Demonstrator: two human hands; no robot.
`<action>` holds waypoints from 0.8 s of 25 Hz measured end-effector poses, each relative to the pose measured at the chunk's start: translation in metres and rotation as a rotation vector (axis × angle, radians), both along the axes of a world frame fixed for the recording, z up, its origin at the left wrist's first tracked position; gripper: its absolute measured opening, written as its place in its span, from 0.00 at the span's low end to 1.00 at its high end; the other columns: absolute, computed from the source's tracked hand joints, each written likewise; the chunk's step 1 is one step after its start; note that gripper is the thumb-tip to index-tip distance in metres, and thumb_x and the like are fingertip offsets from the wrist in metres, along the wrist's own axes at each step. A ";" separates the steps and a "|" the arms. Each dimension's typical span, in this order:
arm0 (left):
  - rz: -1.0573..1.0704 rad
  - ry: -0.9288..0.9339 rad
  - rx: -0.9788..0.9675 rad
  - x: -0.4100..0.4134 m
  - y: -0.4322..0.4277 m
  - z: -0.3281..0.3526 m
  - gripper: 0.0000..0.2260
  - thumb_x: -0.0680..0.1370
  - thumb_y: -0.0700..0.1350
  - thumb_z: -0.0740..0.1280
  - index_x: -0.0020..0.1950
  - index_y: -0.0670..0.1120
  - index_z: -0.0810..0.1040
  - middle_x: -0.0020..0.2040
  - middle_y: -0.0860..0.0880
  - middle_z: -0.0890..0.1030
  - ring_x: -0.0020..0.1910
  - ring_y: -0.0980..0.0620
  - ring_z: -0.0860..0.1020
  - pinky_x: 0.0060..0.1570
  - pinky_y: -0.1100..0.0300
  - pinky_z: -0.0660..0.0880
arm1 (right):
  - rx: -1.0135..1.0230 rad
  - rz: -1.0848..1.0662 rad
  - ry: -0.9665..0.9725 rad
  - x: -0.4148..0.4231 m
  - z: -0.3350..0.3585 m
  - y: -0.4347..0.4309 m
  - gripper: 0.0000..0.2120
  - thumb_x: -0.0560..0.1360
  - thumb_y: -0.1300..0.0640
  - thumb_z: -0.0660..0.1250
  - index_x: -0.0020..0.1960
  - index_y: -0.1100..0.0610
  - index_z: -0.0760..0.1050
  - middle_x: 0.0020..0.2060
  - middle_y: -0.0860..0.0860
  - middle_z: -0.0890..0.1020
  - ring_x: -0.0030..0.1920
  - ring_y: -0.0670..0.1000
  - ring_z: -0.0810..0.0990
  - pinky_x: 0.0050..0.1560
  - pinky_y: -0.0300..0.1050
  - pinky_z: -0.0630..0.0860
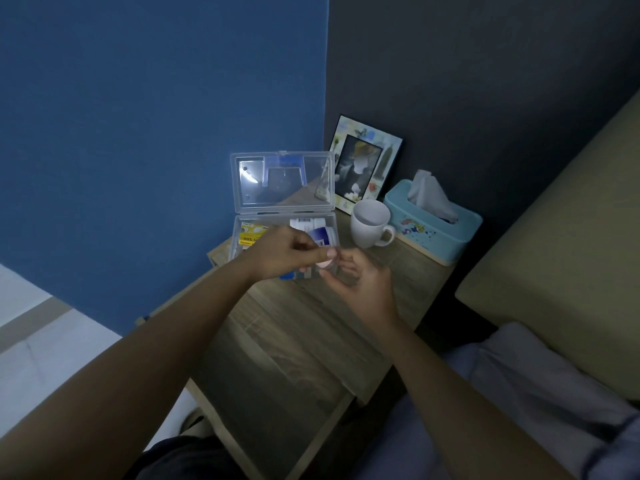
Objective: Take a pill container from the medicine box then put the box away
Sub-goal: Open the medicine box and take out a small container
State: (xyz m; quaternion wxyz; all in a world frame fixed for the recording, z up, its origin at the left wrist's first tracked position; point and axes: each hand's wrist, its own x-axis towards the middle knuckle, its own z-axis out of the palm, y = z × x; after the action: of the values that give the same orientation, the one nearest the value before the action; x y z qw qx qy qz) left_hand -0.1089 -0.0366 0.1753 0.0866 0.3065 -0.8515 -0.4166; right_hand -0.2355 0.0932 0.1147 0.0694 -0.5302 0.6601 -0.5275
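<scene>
A clear plastic medicine box (239, 237) stands on the wooden bedside table (294, 334) with its lid (282, 181) raised upright. Inside lie yellow blister packs (251, 233) on the left and a white bottle with a blue label (320, 232) on the right. My left hand (280, 254) hovers over the box's front, fingers pinched on a small pale round pill container (327, 261). My right hand (360, 278) is just beside it at the box's front right corner, palm up, fingers curled towards the same container. Whether it touches the container is unclear.
A white mug (370, 223) stands right of the box, a teal tissue box (433, 226) further right, and a picture frame (363, 164) leans on the dark wall behind. The bed (554, 265) borders the table on the right. A blue wall (156, 133) is behind.
</scene>
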 end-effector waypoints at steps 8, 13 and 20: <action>-0.068 0.091 0.127 0.001 -0.005 0.003 0.08 0.70 0.51 0.73 0.48 0.52 0.84 0.44 0.53 0.86 0.44 0.61 0.82 0.50 0.65 0.77 | -0.005 0.017 -0.010 -0.001 0.002 -0.001 0.16 0.68 0.57 0.74 0.55 0.59 0.78 0.47 0.54 0.86 0.48 0.46 0.84 0.48 0.42 0.82; -0.032 0.015 -0.009 -0.001 -0.009 0.002 0.11 0.70 0.58 0.70 0.40 0.52 0.83 0.37 0.51 0.85 0.35 0.61 0.80 0.37 0.70 0.73 | -0.026 0.002 -0.003 0.000 0.000 -0.003 0.16 0.68 0.59 0.75 0.54 0.61 0.78 0.47 0.55 0.85 0.47 0.47 0.84 0.47 0.45 0.82; 0.092 0.109 0.090 -0.001 -0.009 0.002 0.10 0.73 0.52 0.68 0.36 0.48 0.81 0.31 0.52 0.81 0.33 0.59 0.78 0.38 0.63 0.72 | 0.040 0.007 -0.176 0.003 -0.009 0.001 0.17 0.68 0.55 0.74 0.54 0.59 0.77 0.50 0.54 0.85 0.50 0.45 0.83 0.49 0.40 0.81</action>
State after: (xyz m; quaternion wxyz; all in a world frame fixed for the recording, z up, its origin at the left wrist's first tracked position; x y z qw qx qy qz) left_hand -0.1096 -0.0454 0.1778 0.1381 0.3259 -0.8109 -0.4660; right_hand -0.2324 0.0938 0.1062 0.1397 -0.4825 0.6601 -0.5585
